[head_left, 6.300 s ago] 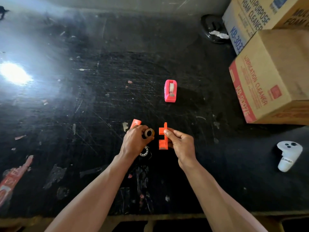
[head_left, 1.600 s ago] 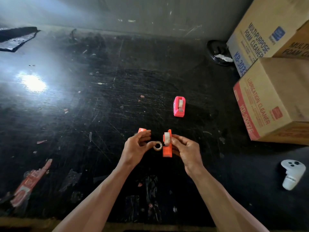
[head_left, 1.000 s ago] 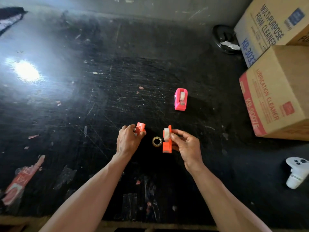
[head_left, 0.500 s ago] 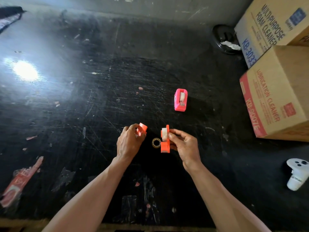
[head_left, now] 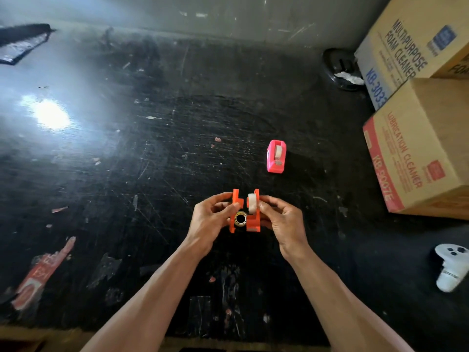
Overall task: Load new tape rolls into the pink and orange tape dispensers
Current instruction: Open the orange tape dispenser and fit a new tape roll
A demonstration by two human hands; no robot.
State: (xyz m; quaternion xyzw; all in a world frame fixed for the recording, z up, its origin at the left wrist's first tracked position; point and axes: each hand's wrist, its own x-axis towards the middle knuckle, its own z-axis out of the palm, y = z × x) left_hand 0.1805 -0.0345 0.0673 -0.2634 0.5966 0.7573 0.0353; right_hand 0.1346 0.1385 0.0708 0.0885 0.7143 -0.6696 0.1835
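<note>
**A:** From where do you see the scene?

**B:** You have one view only, from a wide-angle camera worn on your head. It looks forward and steeply down onto the black desk (head_left: 152,153).

**A:** How near is it?

**B:** Near. Your forearms enter from the bottom edge and your left hand (head_left: 210,219) and right hand (head_left: 281,222) meet just below the middle. The desk's near edge runs along the bottom; the wall (head_left: 228,19) crosses the top. Straight lines bow toward the edges. No second view overlaps it.
</note>
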